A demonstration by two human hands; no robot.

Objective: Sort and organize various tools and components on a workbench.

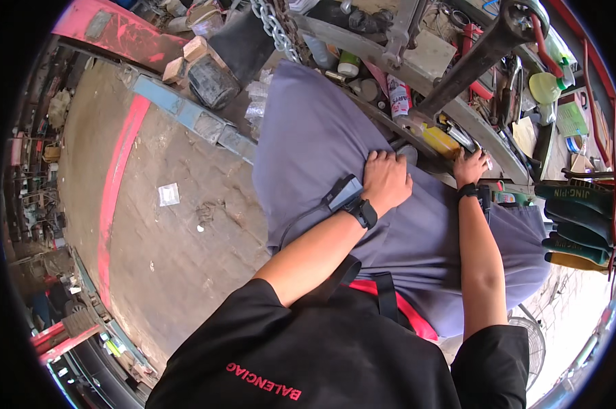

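My left hand (388, 180) rests palm down on the grey trouser leg (313, 133), fingers bent over the cloth and thumb out to the side; nothing shows in it. A small dark device with a cable (343, 193) lies beside that wrist. Farther right, my right hand (471, 167) reaches to the edge of a metal shelf, beside a yellow bottle (441, 141) and a shiny metal tool (460, 134). Its fingertips are partly hidden, and whether they grip something cannot be told. Both wrists wear black bands.
A large wrench (479, 59) stands out above the shelf, near a spray can (399, 96) and a spray bottle (543, 87). A chain (275, 28) hangs ahead. Dark green gloves (576, 220) hang at right. Wooden blocks (195, 48) and a blue metal beam (185, 110) lie front left.
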